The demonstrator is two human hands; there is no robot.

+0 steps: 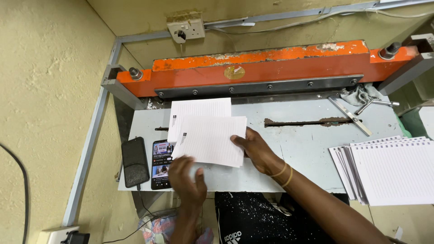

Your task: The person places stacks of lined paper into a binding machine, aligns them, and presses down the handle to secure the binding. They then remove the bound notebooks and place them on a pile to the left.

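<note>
A small stack of white lined sheets [210, 140] lies tilted on the grey bed of a paper cutter [298, 144]. My left hand [187, 178] presses on its near left corner. At the stack's right edge my right hand [255, 151], with bangles at the wrist, pinches the sheets. A second, straighter pile of lined sheets [199, 108] sits just behind, partly under the orange cutter beam [262, 68].
Two phones lie left of the sheets: a dark one face down [134, 161] and one with a lit screen [161, 165]. A fanned pile of lined paper [389, 169] rests at the right. Metal tools [361, 108] lie near the beam. A wall socket [185, 30] is above.
</note>
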